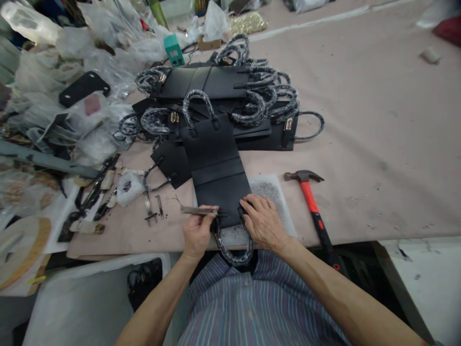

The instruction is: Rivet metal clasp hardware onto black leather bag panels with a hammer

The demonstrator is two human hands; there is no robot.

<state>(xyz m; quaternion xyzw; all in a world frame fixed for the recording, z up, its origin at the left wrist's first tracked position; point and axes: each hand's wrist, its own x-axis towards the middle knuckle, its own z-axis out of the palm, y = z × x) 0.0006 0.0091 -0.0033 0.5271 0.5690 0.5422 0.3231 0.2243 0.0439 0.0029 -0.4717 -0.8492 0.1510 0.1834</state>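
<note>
In front of me a black leather-like bag panel (219,166) lies lengthwise, with a plastic-wrapped loop handle (234,258) at its near end and another handle (197,93) at its far end. My left hand (197,235) is closed on a slim metal tool with two thin points (192,210); the points lie over the panel's near left corner, beside the handle's base. On the near right corner rests my right hand (264,221), its fingers stretched out by the other handle base. Beneath the panel is a pale, speckled board (268,190).
To the right lies a claw hammer (310,199) with a red and black handle. Behind the panel, more black panels with wrapped handles are piled (205,81). Small metal tools (149,209), plastic bags (104,33) and a teal box (174,50) sit at left. A pale bin (79,302) stands below.
</note>
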